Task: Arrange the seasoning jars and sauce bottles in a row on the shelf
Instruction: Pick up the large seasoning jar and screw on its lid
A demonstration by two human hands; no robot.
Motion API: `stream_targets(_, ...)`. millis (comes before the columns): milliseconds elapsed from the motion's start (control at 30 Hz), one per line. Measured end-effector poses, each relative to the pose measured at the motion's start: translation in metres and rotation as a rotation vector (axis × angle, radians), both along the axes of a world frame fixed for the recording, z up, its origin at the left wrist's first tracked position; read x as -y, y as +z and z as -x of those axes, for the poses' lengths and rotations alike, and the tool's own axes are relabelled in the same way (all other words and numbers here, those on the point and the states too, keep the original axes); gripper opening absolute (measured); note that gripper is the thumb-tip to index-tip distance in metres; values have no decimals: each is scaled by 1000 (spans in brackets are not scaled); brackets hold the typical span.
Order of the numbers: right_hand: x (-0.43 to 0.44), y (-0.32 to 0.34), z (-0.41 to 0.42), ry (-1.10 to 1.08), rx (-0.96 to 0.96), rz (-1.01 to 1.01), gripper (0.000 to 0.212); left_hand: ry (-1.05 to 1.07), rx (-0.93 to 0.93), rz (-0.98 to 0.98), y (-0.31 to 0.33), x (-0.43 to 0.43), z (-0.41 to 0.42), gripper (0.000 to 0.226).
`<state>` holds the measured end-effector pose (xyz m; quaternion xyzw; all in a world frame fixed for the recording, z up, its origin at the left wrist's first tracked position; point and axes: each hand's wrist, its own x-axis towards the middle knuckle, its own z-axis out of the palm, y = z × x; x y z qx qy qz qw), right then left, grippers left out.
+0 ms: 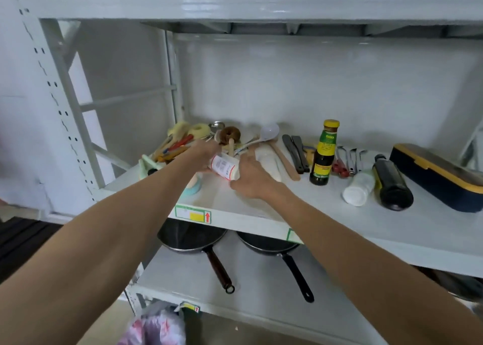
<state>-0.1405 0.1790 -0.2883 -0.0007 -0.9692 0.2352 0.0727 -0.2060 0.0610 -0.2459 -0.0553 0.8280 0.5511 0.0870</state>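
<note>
A white seasoning jar with a red-and-white label lies tilted between both hands over the middle shelf. My left hand grips its far end and my right hand holds its near end. A dark sauce bottle with a yellow cap stands upright to the right. Further right a clear jar with a white lid and a dark bottle lie on their sides.
Kitchen utensils are piled at the shelf's left rear. Wooden and black spatulas lie beside the upright bottle. A navy and yellow box sits at the right. Two pans rest on the shelf below.
</note>
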Motion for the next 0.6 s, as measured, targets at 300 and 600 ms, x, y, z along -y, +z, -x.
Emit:
stream_targets(300, 6, -56, 44, -140, -233, 2, 76, 80, 15, 28, -20, -23, 68, 40)
stream_targets(600, 0, -72, 44, -134, -360, 17, 65, 38, 14, 82, -33, -36, 79, 41)
